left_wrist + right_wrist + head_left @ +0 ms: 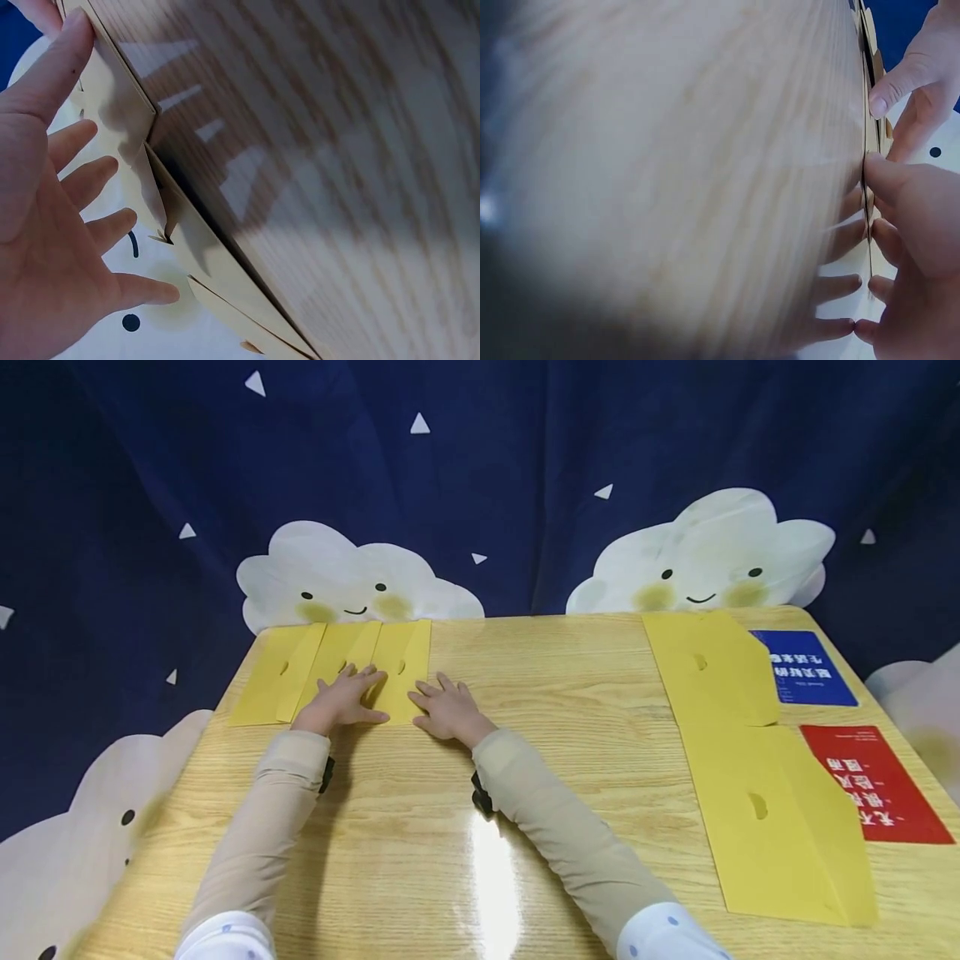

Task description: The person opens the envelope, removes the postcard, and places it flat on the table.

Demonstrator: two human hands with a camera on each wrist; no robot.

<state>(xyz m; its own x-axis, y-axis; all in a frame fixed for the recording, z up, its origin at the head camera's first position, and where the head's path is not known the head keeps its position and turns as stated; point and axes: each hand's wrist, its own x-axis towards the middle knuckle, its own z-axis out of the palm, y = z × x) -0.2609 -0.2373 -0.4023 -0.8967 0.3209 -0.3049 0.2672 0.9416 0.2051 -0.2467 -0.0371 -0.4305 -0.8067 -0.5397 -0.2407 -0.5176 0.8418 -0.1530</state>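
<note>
Beige sleeves (258,831) run up from bottom of frame. Three yellow envelopes (401,639) lie flat in a row at upper left of table (555,677), each with half-moon slot (283,668); contents not visible. Left hand (343,702) over middle and right ones, right hand (450,710) at right one's edge; both spread wide, gripping nothing. Far right, two more envelopes (765,852) partly cover blue card (813,672) and red card (892,806); tucked in or underneath, can't tell.

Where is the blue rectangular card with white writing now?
In the head view, the blue card lies near the far right corner of the wooden table, partly under a yellow paper envelope, just beyond a red rectangular card.
</note>
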